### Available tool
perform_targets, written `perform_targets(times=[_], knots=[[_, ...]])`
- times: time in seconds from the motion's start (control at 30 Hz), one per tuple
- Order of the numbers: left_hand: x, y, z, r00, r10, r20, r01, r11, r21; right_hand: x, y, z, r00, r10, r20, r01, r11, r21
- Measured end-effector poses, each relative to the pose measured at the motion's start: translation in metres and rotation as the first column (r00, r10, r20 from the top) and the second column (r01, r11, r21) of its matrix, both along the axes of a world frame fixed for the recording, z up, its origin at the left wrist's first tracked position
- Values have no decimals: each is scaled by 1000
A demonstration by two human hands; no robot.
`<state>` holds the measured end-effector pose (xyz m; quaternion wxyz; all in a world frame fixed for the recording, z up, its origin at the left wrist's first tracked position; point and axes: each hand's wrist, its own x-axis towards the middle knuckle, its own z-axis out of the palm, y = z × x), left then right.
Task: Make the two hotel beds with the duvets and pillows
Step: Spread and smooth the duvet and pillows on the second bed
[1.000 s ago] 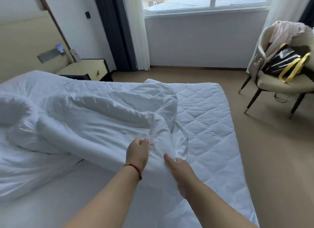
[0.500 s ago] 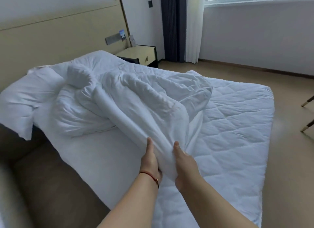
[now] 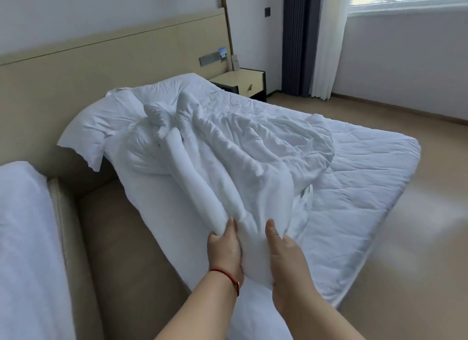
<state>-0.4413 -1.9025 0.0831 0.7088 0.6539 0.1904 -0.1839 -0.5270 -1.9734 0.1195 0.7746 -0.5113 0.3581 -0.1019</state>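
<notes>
Left hand: the left hand [image 3: 225, 251] sits at the near edge of the bed, thumb up along the cloth, fingers wrapped round a gathered end of the duvet [image 3: 228, 162]; a red cord circles the wrist.
Right hand: the right hand [image 3: 286, 261] is just beside it, thumb pointing forward, its grip closed round the same bunch from the other side.
Arms: both forearms reach forward and slightly right, nearly parallel.
Step in hand: by my reading, finding and taking up the duvet's end before spreading it.
Next move: likely calls for drawing the hands apart along the edge and shaking the bundle open.
Duvet: lies crumpled in a long twisted heap from the hands toward the head of the bed.
Bed: the quilted mattress [image 3: 367, 177] shows bare on the right.
Pillow: a pillow [image 3: 101, 126] lies at the headboard [image 3: 114, 58], overhanging the side.
</notes>
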Motion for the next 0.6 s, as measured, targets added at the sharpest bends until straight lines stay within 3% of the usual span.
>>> perform_targets(times=[0.13,0.27,0.33,0.43,0.6], knots=[[-13,18,-36,991,-30,-127,69,948,312,-9,-30,-26,952,198,-233,-248,946,-209],[-4,2,-41,992,27,-124,69,707,703,-6,-102,-47,924,163,-344,-273,914,-299],[7,-32,-32,997,-28,-67,69,639,766,-5,-152,-50,937,151,-314,-243,930,-277],[31,-110,-28,989,-139,50,55,661,748,-2,-235,-57,952,126,-281,-190,958,-215],[35,-242,-39,941,-313,130,112,650,751,17,-375,-72,922,105,-373,-225,929,-293]])
